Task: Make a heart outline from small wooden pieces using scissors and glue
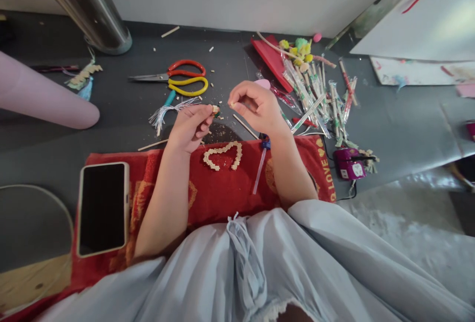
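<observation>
My left hand (191, 126) pinches a small tan piece with a dark green bit (215, 110) at its fingertips. Just to its right, my right hand (256, 106) pinches another tiny tan piece (231, 105) between thumb and forefinger. The two hands are a few centimetres apart, above the far edge of a red cloth (218, 196). On that cloth, right below the hands, lies a heart outline made of small tan pieces (222, 155). A pale straw-like stick with a blue tip (260, 166) lies beside my right wrist.
A phone (103, 208) lies face up on the cloth's left. Red and yellow scissors (178, 77), a white tassel (166, 111), a pile of wrapped sticks and pompoms (315, 94), a purple device (349, 163) and a metal post (89, 10) sit on the dark floor.
</observation>
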Available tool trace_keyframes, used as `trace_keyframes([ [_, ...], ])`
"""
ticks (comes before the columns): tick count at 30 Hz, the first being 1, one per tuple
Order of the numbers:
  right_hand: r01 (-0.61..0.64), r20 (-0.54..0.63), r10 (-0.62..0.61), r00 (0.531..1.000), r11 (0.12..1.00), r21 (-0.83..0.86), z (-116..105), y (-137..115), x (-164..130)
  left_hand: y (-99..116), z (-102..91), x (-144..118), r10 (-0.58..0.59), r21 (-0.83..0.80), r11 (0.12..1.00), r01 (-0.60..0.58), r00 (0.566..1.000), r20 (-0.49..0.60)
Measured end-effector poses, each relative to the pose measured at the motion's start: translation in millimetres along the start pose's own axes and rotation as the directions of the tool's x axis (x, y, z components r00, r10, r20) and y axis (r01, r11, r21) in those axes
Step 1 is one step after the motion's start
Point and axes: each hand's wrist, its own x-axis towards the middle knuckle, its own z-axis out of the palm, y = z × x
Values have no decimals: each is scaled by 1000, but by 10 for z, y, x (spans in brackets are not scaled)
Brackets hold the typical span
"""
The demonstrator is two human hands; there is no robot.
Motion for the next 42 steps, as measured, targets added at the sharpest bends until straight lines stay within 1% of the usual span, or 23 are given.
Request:
trace_keyframes([
  [4,29,-7,-29,1000,998,-57,35,-63,-25,-28,6,-4,19,10,1000,-20,999,26],
  [7,62,-16,-64,998,990,-131,63,-80,-42,-41,19,8,45,3,999,-45,999,-15],
  [11,39,-20,-44,999,978,-207,101,-71,-58,-61,23,33,67,46,997,-64,995,-71],
  [16,27,-20,-32,999,978,-205,108,-66,-60,-79,25,42,62,84,995,-57,996,-67],
  [18,6,-15,-10,1000,974,-226,98,-88,-59,-81,31,40,69,75,995,-63,994,-80],
  [23,-115,-4,120,993,938,-328,77,-188,-58,-71,52,23,102,68,993,-95,989,-108],
  [25,-129,0,138,990,926,-356,76,-217,-58,-62,62,12,94,71,994,-87,990,-102],
  [27,-119,-10,125,992,919,-376,81,-230,-60,-56,70,3,87,69,994,-81,992,-95],
  [30,-96,-32,90,995,925,-367,91,-229,-65,-56,71,-1,94,62,994,-89,992,-81],
  [34,-86,-44,76,996,946,-314,104,-227,-72,-58,64,-2,109,56,993,-106,992,-57],
  [42,-82,-64,70,996,973,-216,122,-193,-95,-38,63,-18,87,65,994,-83,994,-71],
])
